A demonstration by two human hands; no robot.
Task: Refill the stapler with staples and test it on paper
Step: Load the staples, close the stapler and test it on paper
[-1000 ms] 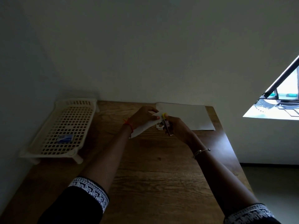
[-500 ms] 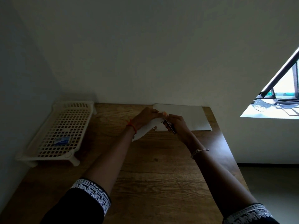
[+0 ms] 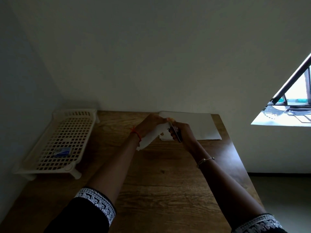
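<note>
My left hand [image 3: 149, 126] holds a white sheet of paper [image 3: 152, 137] lifted off the wooden table [image 3: 161, 182], its lower corner hanging toward my wrist. My right hand [image 3: 184, 134] grips a small dark stapler [image 3: 175, 134] with a yellow tip, its front end closed over the top edge of that sheet. Both hands meet at the far middle of the table. A stack of white paper [image 3: 200, 127] lies flat behind them against the wall. A small blue staple box [image 3: 62, 151] rests in the tray on the left.
A cream plastic lattice tray [image 3: 57, 142] on short legs stands at the table's far left, beside the wall. The table's right edge drops to the floor. A bright window [image 3: 289, 105] is at the right.
My hands moved slightly closer together and toward the wall. The stapler's front end now sits over the edge of the held sheet.
</note>
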